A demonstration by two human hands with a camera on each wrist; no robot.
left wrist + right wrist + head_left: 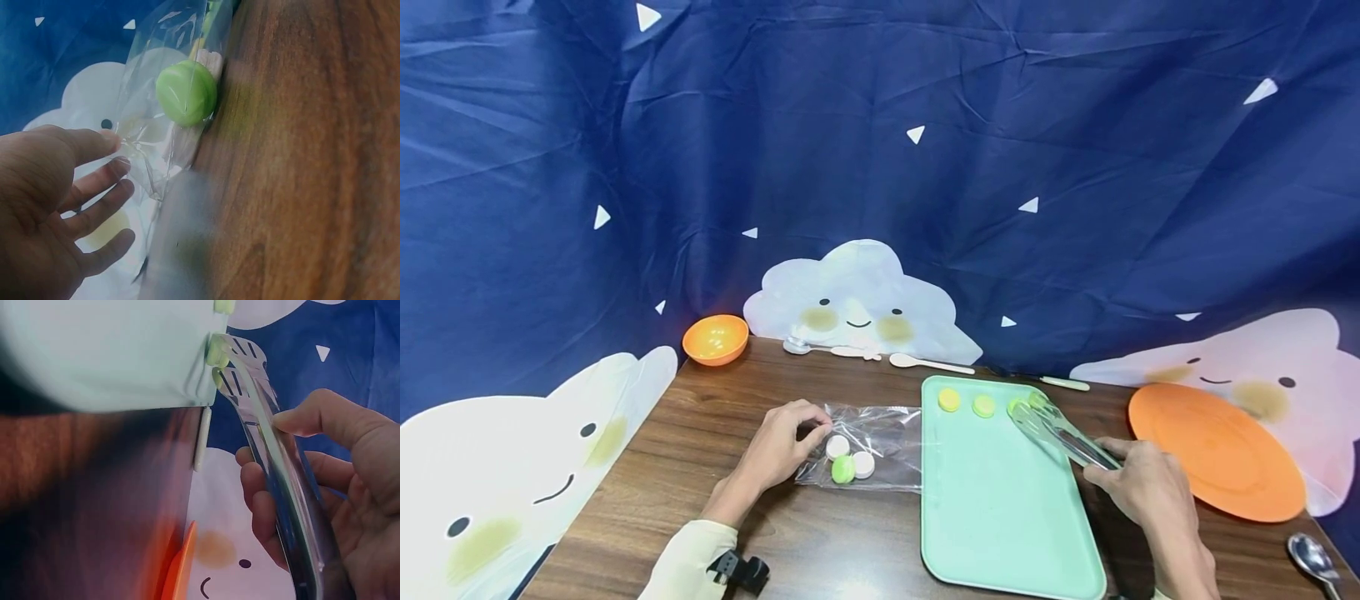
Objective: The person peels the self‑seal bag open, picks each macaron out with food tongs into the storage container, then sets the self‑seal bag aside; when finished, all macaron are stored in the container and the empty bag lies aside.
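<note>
- A dark blue cloth with smiling clouds is hanging behind your wooden table (820, 533).
- Your left hand (782, 442) is pinching the edge of the clear plastic bag (880, 433), which is lying just left of the mint tray (1000, 517) with two white discs and a green one inside.
- Your right hand (1150, 492) is gripping clear tongs (1060, 433), their tips closing on a green disc (1022, 406) at the tray's far edge, beside two others.
- An orange plate (1217, 454) is sitting to your right.
</note>
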